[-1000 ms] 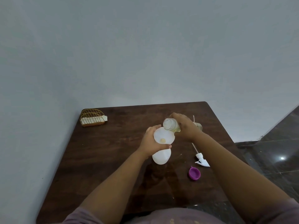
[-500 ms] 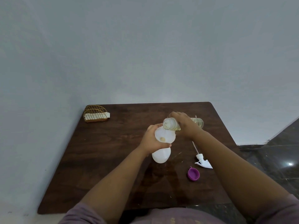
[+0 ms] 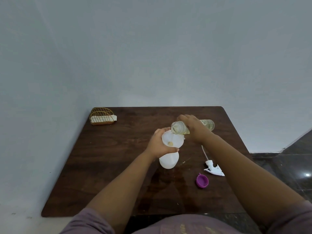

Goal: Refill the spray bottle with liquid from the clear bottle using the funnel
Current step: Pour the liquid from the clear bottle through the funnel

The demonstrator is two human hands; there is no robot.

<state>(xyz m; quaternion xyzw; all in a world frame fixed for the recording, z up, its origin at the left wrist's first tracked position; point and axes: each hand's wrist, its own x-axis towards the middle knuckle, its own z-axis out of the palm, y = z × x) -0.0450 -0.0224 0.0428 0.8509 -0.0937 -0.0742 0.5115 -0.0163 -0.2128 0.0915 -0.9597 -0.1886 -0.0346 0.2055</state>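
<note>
Head view: right hand (image 3: 194,128) wrapped around the clear bottle (image 3: 184,128), which is tipped nearly horizontal, long axis running right-to-left, mouth at the left end just above the funnel (image 3: 172,140) rim. Thin stream visible from mouth into the funnel bowl. Left hand (image 3: 160,144) curled round the funnel and neck of the spray bottle (image 3: 168,160), which stands upright on the table (image 3: 101,166) directly under it. Mouth sits at the funnel's far-right edge, so I'd nudge it left toward centre. Sprayer head (image 3: 213,168) and purple cap (image 3: 202,180) lie near the right forearm, apart from the bottles.
</note>
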